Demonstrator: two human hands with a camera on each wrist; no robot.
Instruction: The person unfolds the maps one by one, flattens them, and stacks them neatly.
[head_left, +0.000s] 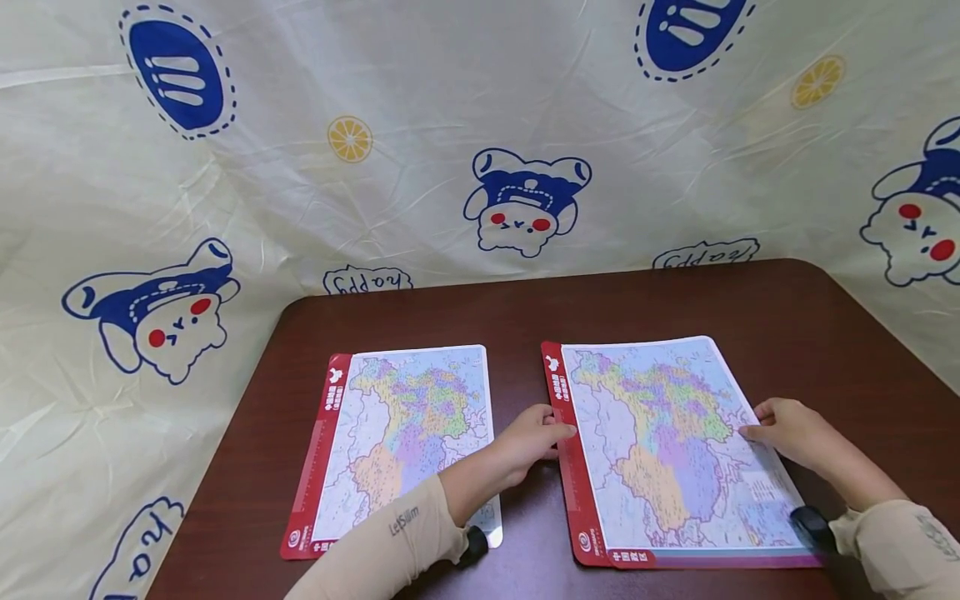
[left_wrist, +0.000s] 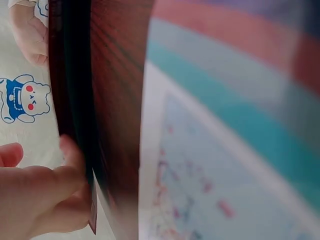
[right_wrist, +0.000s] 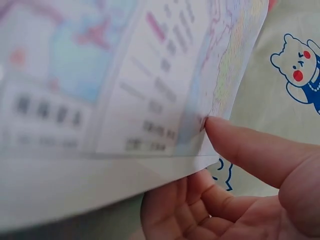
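A map sheet with a red left border (head_left: 660,450) is at the right of the table, seen from the head view. My left hand (head_left: 528,442) pinches its red left edge, thumb on top. My right hand (head_left: 798,433) pinches the opposite edge; in the right wrist view the thumb (right_wrist: 250,147) presses the printed face and curled fingers (right_wrist: 180,205) sit under the white margin. Blue and purple strips run along the sheet's bottom edge. A similar map (head_left: 405,433) lies flat to the left, its lower right part hidden behind my left forearm.
Both maps are on a dark brown table (head_left: 517,312) with rounded far corners. A pale cloth (head_left: 420,208) with printed cartoon figures hangs behind and beside it. Dark wrist cameras sit at my left cuff (head_left: 474,546) and right cuff (head_left: 812,527), close to the maps' lower right corners.
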